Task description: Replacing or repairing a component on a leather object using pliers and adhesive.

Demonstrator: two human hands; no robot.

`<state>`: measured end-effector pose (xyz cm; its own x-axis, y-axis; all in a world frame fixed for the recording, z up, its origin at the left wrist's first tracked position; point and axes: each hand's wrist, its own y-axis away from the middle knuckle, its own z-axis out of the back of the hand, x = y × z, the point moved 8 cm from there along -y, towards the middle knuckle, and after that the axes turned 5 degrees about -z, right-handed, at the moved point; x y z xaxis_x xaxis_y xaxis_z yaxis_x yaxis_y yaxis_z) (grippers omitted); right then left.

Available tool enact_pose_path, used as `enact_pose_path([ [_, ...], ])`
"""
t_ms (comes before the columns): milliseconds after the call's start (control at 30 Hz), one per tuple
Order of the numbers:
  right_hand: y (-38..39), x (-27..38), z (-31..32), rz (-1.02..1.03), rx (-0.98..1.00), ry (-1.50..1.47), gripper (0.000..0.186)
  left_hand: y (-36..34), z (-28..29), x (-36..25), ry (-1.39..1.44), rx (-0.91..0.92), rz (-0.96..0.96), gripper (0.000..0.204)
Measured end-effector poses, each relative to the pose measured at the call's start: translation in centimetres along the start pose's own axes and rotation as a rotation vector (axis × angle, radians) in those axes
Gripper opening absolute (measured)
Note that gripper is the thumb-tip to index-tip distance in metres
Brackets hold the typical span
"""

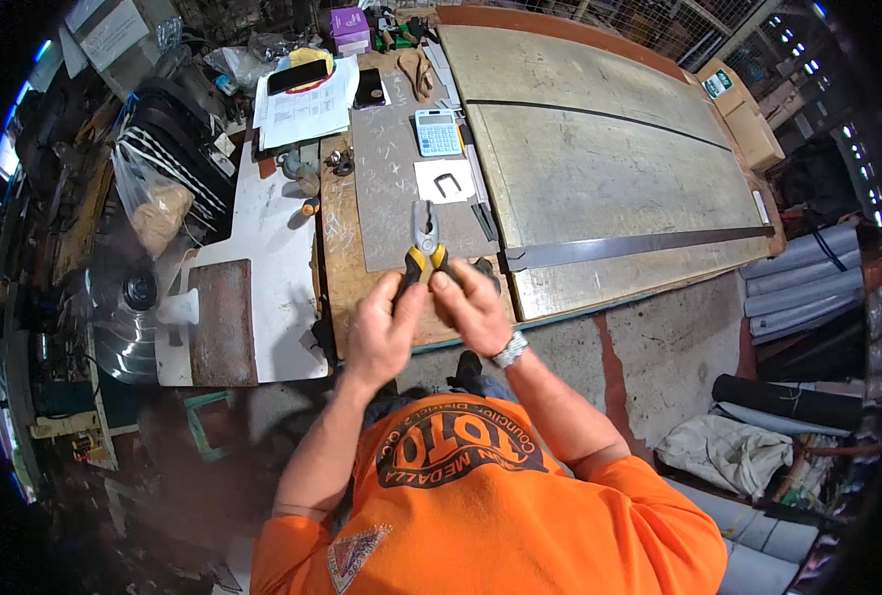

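Observation:
Pliers with yellow-and-black handles [425, 238] point away from me, their jaws over a grey board [384, 169] on the wooden bench. My left hand [386, 327] is closed on the left handle and my right hand [472, 307] on the right one. Just beyond the jaws, a small black U-shaped piece [447, 184] rests on white paper [427, 171], below a light blue calculator [438, 133].
A large metal-topped surface [609, 183] fills the right, with a long metal strip [639, 248] across it. Papers [297, 119], a bag [153, 208] and a fan [123, 327] are at left. Rolls of material [803, 288] lie at right.

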<state>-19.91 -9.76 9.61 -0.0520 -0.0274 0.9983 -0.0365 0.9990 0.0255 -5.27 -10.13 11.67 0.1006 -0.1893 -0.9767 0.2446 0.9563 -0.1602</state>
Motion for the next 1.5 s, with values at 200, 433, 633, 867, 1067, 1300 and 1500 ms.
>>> enact_pose_path([
  [200, 0.7, -0.2, -1.7, -0.085, -0.025, -0.062, 0.029, 0.8, -0.7, 0.3, 0.022, -0.069, 0.025, 0.028],
  [433, 0.7, -0.4, -0.5, -0.098, 0.058, 0.026, 0.025, 0.7, 0.1, 0.5, -0.029, 0.021, 0.073, 0.029],
  [633, 1.3, -0.4, 0.2, -0.165, 0.201, -0.054, 0.026, 0.4, 0.8, 0.6, -0.08, 0.16, 0.041, 0.034],
  [867, 1.4, -1.3, 0.2, -0.181, 0.141, -0.071, 0.028, 0.9, 0.3, 1.8, -0.113, 0.133, 0.056, 0.037],
  [1067, 1.8, -2.0, -1.3, -0.032, -0.054, -0.068, 0.027, 2.0, -1.3, 1.0, -0.086, -0.12, 0.065, 0.033],
  [1300, 2.2, -1.2, -0.7, -0.218, 0.142, -0.069, 0.03, 1.8, 0.1, 1.3, -0.099, 0.19, 0.157, 0.037],
  [1500, 1.9, -2.3, -2.1, -0.164, -0.005, -0.172, 0.028, 2.0, 0.6, 0.8, -0.143, -0.094, 0.008, 0.032],
])
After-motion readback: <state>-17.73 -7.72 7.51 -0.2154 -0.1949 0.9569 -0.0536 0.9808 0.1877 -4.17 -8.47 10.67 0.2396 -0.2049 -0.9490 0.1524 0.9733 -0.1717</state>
